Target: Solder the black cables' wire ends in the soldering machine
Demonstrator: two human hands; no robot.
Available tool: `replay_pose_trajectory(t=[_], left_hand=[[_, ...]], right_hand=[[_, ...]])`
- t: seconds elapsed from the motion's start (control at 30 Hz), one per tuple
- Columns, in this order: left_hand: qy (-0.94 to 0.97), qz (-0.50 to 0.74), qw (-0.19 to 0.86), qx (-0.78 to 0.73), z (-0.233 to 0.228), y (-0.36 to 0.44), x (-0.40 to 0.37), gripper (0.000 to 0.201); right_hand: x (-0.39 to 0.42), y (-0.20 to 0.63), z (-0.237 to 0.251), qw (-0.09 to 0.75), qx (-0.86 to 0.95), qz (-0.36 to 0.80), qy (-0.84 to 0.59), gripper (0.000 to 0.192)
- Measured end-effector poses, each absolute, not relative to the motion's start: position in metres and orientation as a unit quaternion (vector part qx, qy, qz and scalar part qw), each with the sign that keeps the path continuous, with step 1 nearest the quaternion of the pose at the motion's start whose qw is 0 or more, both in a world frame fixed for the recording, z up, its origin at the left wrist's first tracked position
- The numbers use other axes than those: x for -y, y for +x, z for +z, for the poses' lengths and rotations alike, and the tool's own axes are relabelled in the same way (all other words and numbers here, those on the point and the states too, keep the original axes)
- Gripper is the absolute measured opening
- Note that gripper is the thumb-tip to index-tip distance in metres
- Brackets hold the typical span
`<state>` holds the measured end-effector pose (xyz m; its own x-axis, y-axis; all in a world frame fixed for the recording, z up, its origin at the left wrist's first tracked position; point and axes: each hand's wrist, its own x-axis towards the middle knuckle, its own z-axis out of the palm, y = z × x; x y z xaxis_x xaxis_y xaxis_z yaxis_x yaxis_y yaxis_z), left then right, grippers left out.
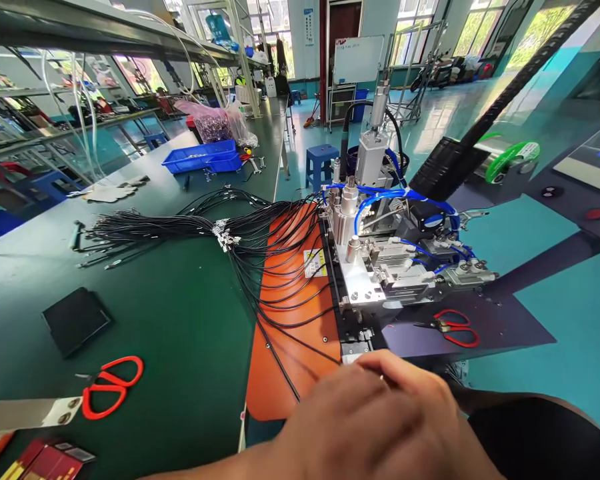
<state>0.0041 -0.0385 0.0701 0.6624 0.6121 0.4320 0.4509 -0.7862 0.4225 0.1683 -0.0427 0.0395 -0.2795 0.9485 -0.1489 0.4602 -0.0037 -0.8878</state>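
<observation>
My left hand (380,420) reaches in from the lower left and lies curled at the front edge of the orange mat (280,373). Thin black cables (280,347) run down the mat and one ends inside its closed fingers, where a small glint shows. Just beyond the hand stands a metal machine (375,267) with blue air hoses. The cables fan out from a long bundle (150,230) lying on the green bench (180,333). My right hand is not visible; a dark shape (540,440) fills the lower right.
Red scissors (111,387) lie left of the mat near a black pad (76,320). A second red pair (455,327) sits on the machine's dark base plate. A blue tray (203,157) and a blue stool (321,163) stand farther back.
</observation>
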Motion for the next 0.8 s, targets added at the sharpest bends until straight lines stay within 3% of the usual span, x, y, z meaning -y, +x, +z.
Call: replay_pose_trajectory(t=[0.2, 0.4, 0.53, 0.63, 0.8], left_hand=[[0.873, 0.163, 0.156, -0.433, 0.039, 0.0, -0.001, 0.015], [0.885, 0.235, 0.121, -0.383, 0.014, -0.001, -0.006, 0.016], [0.859, 0.274, 0.149, -0.405, 0.011, 0.002, -0.003, 0.017], [0.843, 0.291, 0.191, -0.411, 0.01, 0.004, -0.003, 0.016], [0.833, 0.31, 0.213, -0.406, 0.01, 0.005, -0.004, 0.012]], right_hand=[[0.019, 0.185, 0.028, 0.306, 0.67, 0.333, -0.588, 0.013], [0.016, 0.192, 0.013, 0.282, 0.768, 0.141, -0.558, 0.017], [0.018, 0.2, 0.017, 0.328, 0.706, 0.227, -0.585, 0.023], [0.024, 0.213, 0.013, 0.321, 0.619, 0.299, -0.651, 0.035], [0.032, 0.224, -0.001, 0.318, 0.575, 0.372, -0.655, 0.035]])
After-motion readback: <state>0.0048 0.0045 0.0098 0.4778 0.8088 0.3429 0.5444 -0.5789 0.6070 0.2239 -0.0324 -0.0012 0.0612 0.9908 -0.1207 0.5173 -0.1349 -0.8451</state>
